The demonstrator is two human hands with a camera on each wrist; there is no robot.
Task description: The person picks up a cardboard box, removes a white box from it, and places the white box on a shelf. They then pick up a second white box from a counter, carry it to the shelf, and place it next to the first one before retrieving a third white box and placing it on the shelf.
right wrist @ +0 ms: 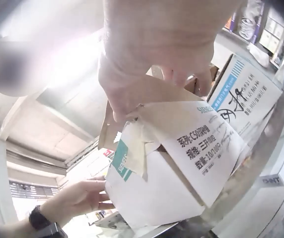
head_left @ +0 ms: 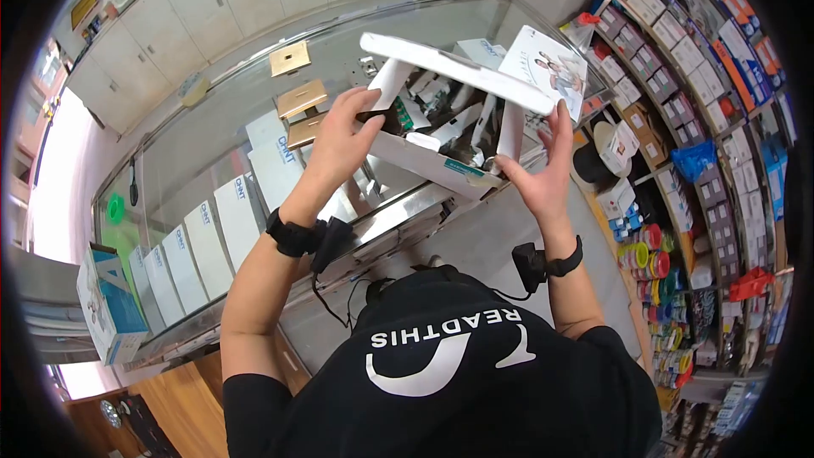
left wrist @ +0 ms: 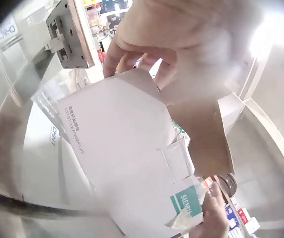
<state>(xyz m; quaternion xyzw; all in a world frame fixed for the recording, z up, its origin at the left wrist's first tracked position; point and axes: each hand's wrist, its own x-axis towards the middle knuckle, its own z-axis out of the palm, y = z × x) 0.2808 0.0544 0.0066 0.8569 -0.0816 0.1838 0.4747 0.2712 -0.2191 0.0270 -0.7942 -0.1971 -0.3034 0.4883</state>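
Note:
A white cardboard box (head_left: 428, 157) with a teal SIEMENS-style label sits tilted at the near edge of the glass counter, its lid flap (head_left: 458, 70) raised. Inside lies a jumble of small electrical parts (head_left: 454, 123), including a green circuit board (head_left: 404, 116). My left hand (head_left: 343, 131) grips the box's left wall, its fingers over the rim. At the opposite end my right hand (head_left: 543, 165) holds the right corner, thumb low at the front and fingers up by the flap. Torn tape (right wrist: 141, 148) hangs at the labelled corner in the right wrist view.
Gold switch plates (head_left: 302, 97) lie on the counter left of the box. White CHNT boxes (head_left: 203, 229) line the glass case. A brochure-like white box with a people picture (head_left: 547, 68) stands behind, right. Stocked shelves (head_left: 695, 119) rise on the right.

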